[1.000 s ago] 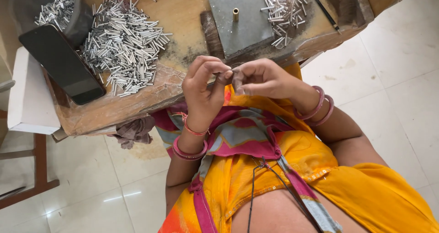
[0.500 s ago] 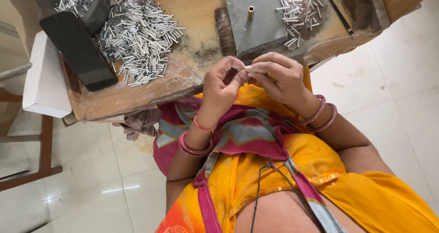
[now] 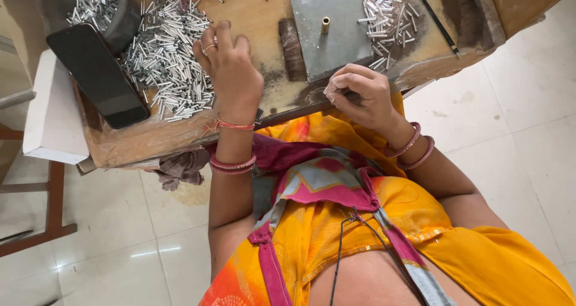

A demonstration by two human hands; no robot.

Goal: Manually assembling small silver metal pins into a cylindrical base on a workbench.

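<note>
My left hand [image 3: 228,72] reaches forward over the wooden workbench [image 3: 264,27]. Its spread fingertips rest at the edge of a pile of short silver metal tubes [image 3: 165,60]. My right hand [image 3: 360,96] stays at the bench's near edge with thumb and fingers pinched together; anything between them is hidden. Just beyond it lies a grey metal block [image 3: 342,42] with a small brass pin [image 3: 325,25] standing upright on it. A second, smaller heap of tubes [image 3: 384,12] lies to the right of the block.
A black phone [image 3: 99,75] lies left of the big pile, beside a dark bowl [image 3: 123,27] holding more tubes. A thin black rod [image 3: 435,19] lies at the right end. A white stool [image 3: 54,120] stands to the left; a rag [image 3: 180,168] hangs below the bench.
My hands were together in front of my chest, working on something small. Now they have parted: the left has gone out to the tube pile and the right has stayed near the bench edge.
</note>
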